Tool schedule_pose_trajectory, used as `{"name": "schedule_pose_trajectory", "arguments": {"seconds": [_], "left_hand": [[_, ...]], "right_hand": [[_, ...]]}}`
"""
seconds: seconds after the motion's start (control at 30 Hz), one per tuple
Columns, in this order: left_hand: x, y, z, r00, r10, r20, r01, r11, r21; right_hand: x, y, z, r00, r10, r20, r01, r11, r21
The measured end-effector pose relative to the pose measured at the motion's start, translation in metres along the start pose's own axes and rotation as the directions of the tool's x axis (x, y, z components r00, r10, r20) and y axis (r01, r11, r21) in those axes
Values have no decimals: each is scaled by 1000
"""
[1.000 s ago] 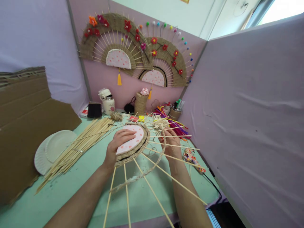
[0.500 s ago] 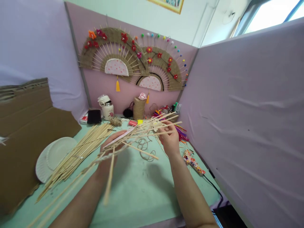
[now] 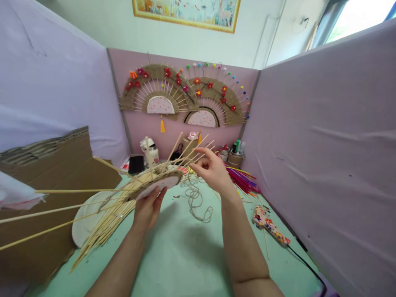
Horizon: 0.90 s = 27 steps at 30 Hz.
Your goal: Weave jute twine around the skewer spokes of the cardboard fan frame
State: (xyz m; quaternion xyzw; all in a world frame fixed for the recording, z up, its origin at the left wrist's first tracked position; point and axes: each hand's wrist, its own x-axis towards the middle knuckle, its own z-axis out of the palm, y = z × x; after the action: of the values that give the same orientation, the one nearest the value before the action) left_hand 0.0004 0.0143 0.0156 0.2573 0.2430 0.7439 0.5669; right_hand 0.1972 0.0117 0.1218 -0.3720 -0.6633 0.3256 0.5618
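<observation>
Fan — in left hand, near right hand

Two finished fans hang at the back, and one half-woven fan is held up. There are two hands, the left hand and the right hand. Also in view are one framed picture, one glue gun, one white jug and one spool of twine.

mint-green table, pink-dotted white fan centre

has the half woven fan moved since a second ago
Yes. The fan lay flat on the green table; now the left hand holds it raised above that, tilted nearly edge-on, sticks pointing left.
</observation>
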Motion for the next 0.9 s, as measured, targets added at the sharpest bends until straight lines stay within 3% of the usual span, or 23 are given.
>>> {"name": "schedule_pose_trajectory", "arguments": {"seconds": [0.2, 0.37, 0.9], "left_hand": [[-4, -4, 0, 998, -67, -1, 67, 997, -31], [-5, -6, 1, 993, -117, 9, 117, 991, -68], [-6, -7, 2, 987, -163, -1, 162, 984, -75]], "right_hand": [[3, 9, 12, 999, 28, -38, -22, 989, 144], [2, 5, 16, 990, 117, 81, -135, 953, 270], [3, 8, 23, 993, 110, 42, -117, 965, 237]]}}
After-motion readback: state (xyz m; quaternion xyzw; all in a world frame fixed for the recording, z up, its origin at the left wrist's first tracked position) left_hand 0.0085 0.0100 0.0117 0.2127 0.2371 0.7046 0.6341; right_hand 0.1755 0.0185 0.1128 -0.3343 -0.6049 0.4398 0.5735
